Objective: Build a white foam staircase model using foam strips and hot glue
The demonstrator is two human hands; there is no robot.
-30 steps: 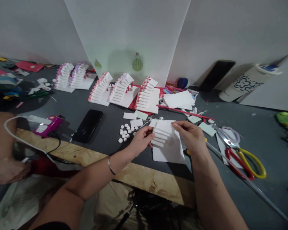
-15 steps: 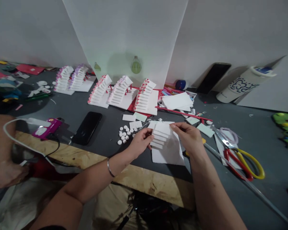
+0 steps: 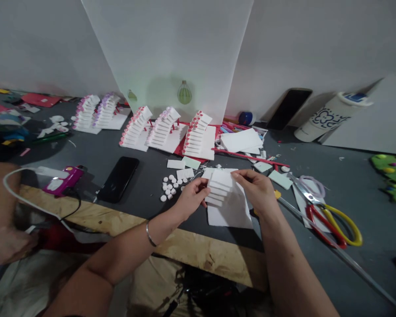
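Note:
A small white stepped piece [image 3: 218, 190] made of several strips is held between my two hands. My left hand [image 3: 194, 197] pinches its left edge, fingers closed. At its upper right corner my right hand [image 3: 253, 187] closes thumb and fingers on the piece. Beneath it lies a white sheet [image 3: 229, 216] on the dark table. Several white discs [image 3: 169, 189] are scattered left of my left hand, near small white rectangles [image 3: 176, 164]. Farther back stand stepped white models with red dots [image 3: 198, 134], pink dots [image 3: 137, 127] and purple dots [image 3: 165, 127].
Large scissors [image 3: 325, 215] and a metal rod [image 3: 350, 259] lie at the right. A black phone [image 3: 119, 179] and a purple power adapter [image 3: 64, 180] are at the left, beside another person's hand [image 3: 11, 244]. A white tumbler [image 3: 333, 116] leans at the back right.
The whole view has shifted slightly. Both hands keep their hold on the stepped piece, with no clear movement over the table.

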